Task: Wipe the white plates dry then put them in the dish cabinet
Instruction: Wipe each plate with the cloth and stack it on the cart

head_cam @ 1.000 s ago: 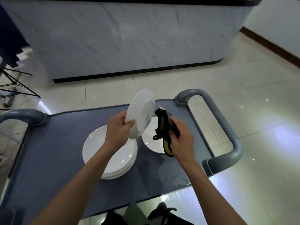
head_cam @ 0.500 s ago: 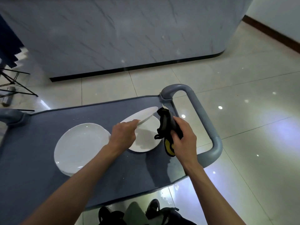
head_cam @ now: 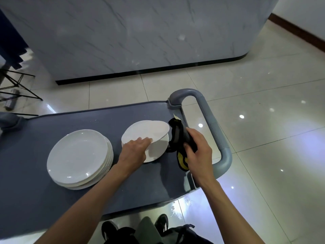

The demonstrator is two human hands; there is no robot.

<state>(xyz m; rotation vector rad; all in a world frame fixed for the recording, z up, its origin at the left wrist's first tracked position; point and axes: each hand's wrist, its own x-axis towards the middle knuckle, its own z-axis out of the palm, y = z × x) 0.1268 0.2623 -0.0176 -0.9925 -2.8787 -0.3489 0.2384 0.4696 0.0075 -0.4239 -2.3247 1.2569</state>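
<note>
Step in hand, as we judge it: set the wiped plate (head_cam: pixel 146 132) onto the plate (head_cam: pixel 156 151) lying under it, then go for the next one.

Our left hand (head_cam: pixel 136 149) lies over the near-left edge of the tilted plate, fingers (head_cam: pixel 147 140) nearly straight along the rim; thumb is hidden, so we cannot tell whether it pinches underneath. Far edge of that plate sits higher than the near edge. Our right hand (head_cam: pixel 198 152) is closed round a bunched black and yellow cloth (head_cam: pixel 177 136), just right of both plates.

Procedure, recommended:
1. Lower the raised edge slowly; avoid rim-to-rim knocks.
2. Centre it on the lower plate before letting go.
3. Keep the cloth clear of the landing spot.
4. Risk: wet porcelain slips; do not release early.

A stack of white plates (head_cam: pixel 79 155) stands left of the left hand, apart from it. No dish cabinet in view.

Surface and room: everything rests on a blue-grey cart top (head_cam: pixel 35 199), w/ a grey handle (head_cam: pixel 216 136) just beyond the right hand. Ahead stands a marble-look counter (head_cam: pixel 140 32) on glossy floor tiles (head_cam: pixel 263 85); tripod legs (head_cam: pixel 15 85) far left.
</note>
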